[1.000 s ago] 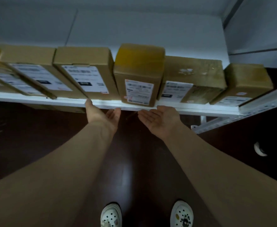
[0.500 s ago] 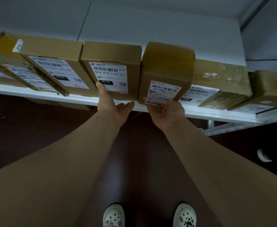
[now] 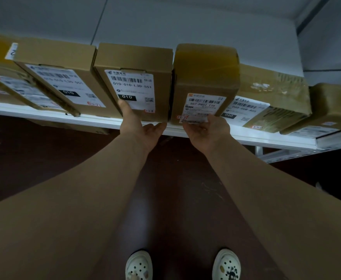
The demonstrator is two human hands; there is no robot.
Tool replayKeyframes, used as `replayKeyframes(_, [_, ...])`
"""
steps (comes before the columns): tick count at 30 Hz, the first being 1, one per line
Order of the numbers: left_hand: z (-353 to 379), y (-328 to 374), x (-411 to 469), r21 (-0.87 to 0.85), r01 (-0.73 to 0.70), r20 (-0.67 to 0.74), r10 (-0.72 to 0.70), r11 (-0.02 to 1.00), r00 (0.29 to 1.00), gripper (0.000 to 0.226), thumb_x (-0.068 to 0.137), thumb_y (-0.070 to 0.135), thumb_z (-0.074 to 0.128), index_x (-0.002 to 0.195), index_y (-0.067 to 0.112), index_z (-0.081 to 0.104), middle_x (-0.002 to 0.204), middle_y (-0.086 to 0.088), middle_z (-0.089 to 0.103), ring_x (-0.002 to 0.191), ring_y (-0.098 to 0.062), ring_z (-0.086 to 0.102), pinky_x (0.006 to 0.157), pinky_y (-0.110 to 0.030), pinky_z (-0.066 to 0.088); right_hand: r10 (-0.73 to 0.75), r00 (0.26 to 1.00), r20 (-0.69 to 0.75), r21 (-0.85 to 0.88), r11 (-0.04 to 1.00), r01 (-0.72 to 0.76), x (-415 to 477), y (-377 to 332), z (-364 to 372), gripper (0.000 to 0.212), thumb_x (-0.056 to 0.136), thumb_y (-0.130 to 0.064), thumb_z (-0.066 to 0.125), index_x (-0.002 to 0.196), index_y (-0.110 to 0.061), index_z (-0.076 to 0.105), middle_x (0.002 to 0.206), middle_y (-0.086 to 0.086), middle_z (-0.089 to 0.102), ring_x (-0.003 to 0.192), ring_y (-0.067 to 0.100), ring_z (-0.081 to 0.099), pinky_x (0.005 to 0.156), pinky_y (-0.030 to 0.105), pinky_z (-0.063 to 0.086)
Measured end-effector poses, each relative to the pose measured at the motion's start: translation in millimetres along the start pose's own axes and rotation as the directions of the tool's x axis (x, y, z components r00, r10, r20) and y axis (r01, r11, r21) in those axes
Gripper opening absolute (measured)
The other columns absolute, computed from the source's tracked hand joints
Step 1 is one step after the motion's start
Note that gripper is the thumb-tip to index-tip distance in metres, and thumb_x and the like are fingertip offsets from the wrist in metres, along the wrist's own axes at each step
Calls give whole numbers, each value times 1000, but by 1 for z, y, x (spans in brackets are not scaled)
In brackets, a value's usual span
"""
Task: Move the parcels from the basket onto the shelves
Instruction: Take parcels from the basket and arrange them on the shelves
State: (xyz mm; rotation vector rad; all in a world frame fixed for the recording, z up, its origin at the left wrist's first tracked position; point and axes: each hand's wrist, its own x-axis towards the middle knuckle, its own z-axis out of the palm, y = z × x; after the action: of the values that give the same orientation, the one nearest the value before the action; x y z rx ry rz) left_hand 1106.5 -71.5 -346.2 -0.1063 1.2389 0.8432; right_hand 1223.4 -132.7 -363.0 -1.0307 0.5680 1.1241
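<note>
Several brown cardboard parcels stand in a row on a white shelf [image 3: 246, 138]. My left hand [image 3: 139, 126] lies flat against the front of the parcel labelled 010 [image 3: 137, 63], thumb on its label, fingers straight along its lower edge. My right hand [image 3: 208, 130] presses with straight fingers against the bottom front of the taller taped parcel [image 3: 206, 73], just below its white label. The two parcels stand side by side, touching. The basket is out of view.
More parcels sit left [image 3: 50, 63] and right [image 3: 274, 91] of these two, with another at the far right [image 3: 335, 106]. A lower shelf rail [image 3: 286, 154] shows at the right. Dark floor and my two white shoes [image 3: 139, 265] lie below.
Both hands rose from below the shelf edge onto the fronts of the two middle parcels. The view moved closer to the shelf.
</note>
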Motion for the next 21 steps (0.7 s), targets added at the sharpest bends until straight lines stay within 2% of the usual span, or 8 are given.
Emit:
replayKeyframes(3, [1,1,0,-8,9,5,-9,1000,1000,73,83,57,62,139,18,36,141,-25,37,124,-43,46,84,-56,53,3,1000,12,16,1000,-3,2,1,0,30,99,-6,40,125,-5,55,120,23,61,110,37,60,94,53,50])
replayKeyframes(8, [1,5,1,-24,21,18,-21,999,1000,71,82,57,62,136,17,38,140,-26,38,118,-44,50,82,-58,53,-4,1000,7,9,1000,4,7,0,2,32,99,-6,40,127,-5,55,122,22,60,112,37,59,95,52,50])
replayKeyframes(14, [-1,3,-2,-22,20,18,-20,1000,1000,74,83,56,61,141,18,36,142,-26,35,123,-43,47,84,-55,54,-17,1000,-10,-25,1000,17,6,-2,6,32,99,-6,40,127,-7,55,124,21,59,114,37,58,96,52,49])
replayKeyframes(17, [-2,2,-1,-13,23,30,-23,1000,999,72,84,57,61,139,17,38,139,-27,39,121,-43,49,83,-55,54,8,1000,-9,-40,999,-8,-1,-4,2,32,99,-7,41,128,-7,55,126,20,59,113,36,59,91,49,53])
replayKeyframes(19, [-3,1,-2,-22,39,48,-38,999,998,69,86,56,59,139,16,40,136,-27,42,117,-43,51,85,-56,53,11,999,-38,-135,991,-17,-11,-7,-3,32,98,-5,44,129,-3,51,127,20,55,114,34,57,83,43,57])
replayKeyframes(20, [-3,0,-3,-28,51,52,-50,998,997,68,88,55,57,141,17,38,137,-27,41,118,-43,51,89,-56,51,-11,998,-69,-232,973,-6,-20,-9,-6,30,97,-5,47,125,-1,52,120,19,57,106,30,61,75,38,59])
replayKeyframes(21, [-4,-2,-5,-41,70,51,-68,997,996,67,91,51,54,145,17,33,139,-28,39,122,-43,47,95,-55,47,-72,992,-104,-356,934,31,-28,-12,-11,23,95,-5,48,116,-1,56,106,16,61,90,24,65,65,32,59])
